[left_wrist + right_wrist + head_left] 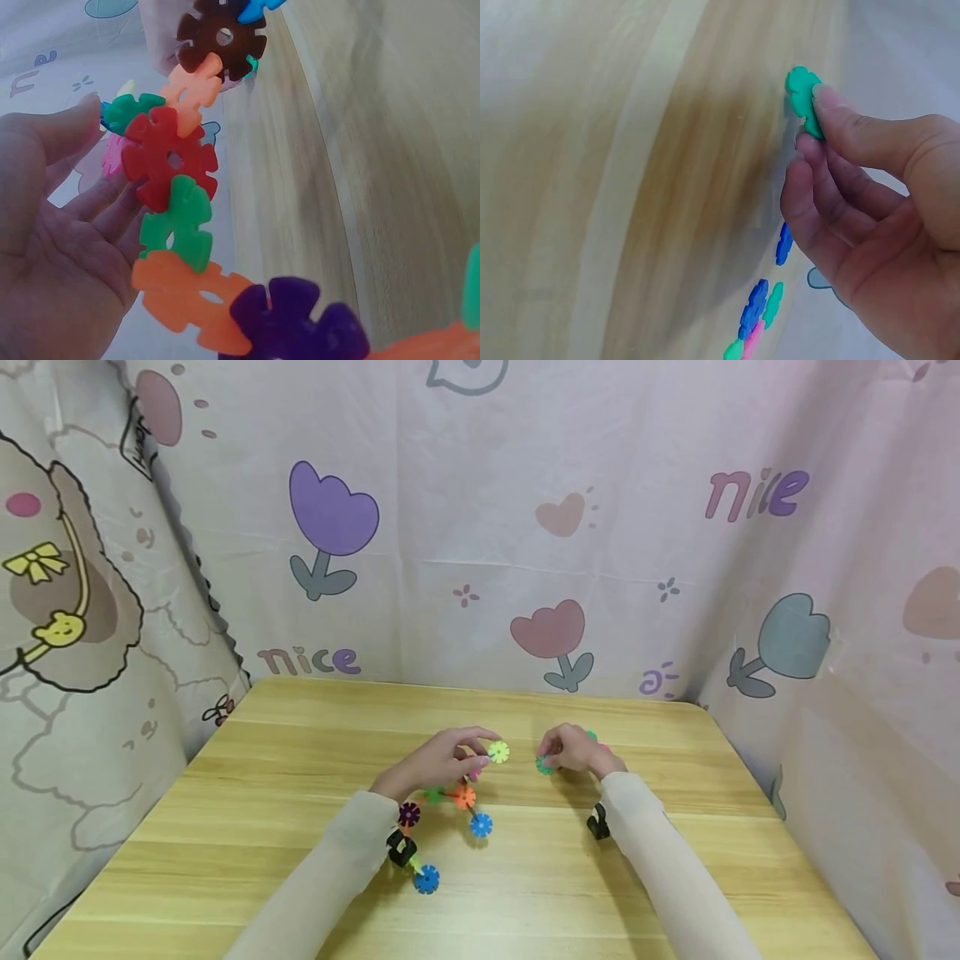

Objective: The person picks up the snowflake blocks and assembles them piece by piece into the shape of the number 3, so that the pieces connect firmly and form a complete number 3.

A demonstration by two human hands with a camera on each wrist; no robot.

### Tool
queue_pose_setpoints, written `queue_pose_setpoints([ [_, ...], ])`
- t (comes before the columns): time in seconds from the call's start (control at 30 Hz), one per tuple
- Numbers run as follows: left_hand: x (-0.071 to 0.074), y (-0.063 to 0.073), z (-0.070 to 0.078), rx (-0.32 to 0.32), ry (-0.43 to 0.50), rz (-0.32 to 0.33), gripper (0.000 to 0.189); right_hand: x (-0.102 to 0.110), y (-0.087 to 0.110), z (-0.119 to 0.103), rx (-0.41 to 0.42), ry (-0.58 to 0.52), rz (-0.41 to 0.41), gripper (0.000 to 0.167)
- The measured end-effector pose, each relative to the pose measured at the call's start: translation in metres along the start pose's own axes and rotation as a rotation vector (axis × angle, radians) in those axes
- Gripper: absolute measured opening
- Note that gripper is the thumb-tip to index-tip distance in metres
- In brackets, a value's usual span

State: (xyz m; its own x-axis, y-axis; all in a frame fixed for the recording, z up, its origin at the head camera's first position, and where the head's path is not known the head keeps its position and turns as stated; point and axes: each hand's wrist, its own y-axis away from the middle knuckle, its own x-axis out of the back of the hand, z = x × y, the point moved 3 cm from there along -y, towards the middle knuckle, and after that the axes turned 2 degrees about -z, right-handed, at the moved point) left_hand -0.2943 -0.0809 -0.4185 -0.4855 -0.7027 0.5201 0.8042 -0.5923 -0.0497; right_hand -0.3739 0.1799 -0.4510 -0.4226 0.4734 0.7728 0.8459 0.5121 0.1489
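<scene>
My left hand (438,762) pinches a chain of interlocking plastic snowflake discs, with a yellow-green disc (498,752) near its fingertips. The chain hangs below the hand and wrist, showing an orange disc (467,790), a blue disc (487,820) and a dark purple disc (405,810). In the left wrist view, a red disc (142,150) and a brown disc (199,41) are joined by slots to their neighbours. My right hand (573,748) pinches a single green snowflake disc (802,90) between thumb and fingers, apart from the chain.
Loose discs lie on the table beyond the right hand, among them a dark blue disc (754,307) and a green disc (774,304). The wooden table (262,877) is bordered by a patterned curtain (450,635) at the back and sides.
</scene>
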Motion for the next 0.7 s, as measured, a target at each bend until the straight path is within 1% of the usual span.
queue_pose_setpoints([
  [0.23, 0.000, 0.000, 0.000, 0.014, -0.002, -0.004, 0.042, 0.004, 0.002, -0.001, -0.025, -0.062, 0.017, 0.008],
  [0.43, 0.000, -0.001, -0.001, 0.006, -0.007, -0.009, 0.044, 0.009, 0.005, -0.013, 0.031, -0.068, 0.060, 0.011],
  [0.57, -0.001, -0.001, -0.001, -0.005, 0.007, -0.019, 0.045, 0.011, 0.007, -0.022, 0.075, -0.100, 0.097, 0.013],
  [0.7, -0.001, -0.002, -0.001, -0.002, 0.010, -0.020, 0.045, 0.012, 0.009, -0.031, 0.110, -0.137, 0.120, 0.012],
])
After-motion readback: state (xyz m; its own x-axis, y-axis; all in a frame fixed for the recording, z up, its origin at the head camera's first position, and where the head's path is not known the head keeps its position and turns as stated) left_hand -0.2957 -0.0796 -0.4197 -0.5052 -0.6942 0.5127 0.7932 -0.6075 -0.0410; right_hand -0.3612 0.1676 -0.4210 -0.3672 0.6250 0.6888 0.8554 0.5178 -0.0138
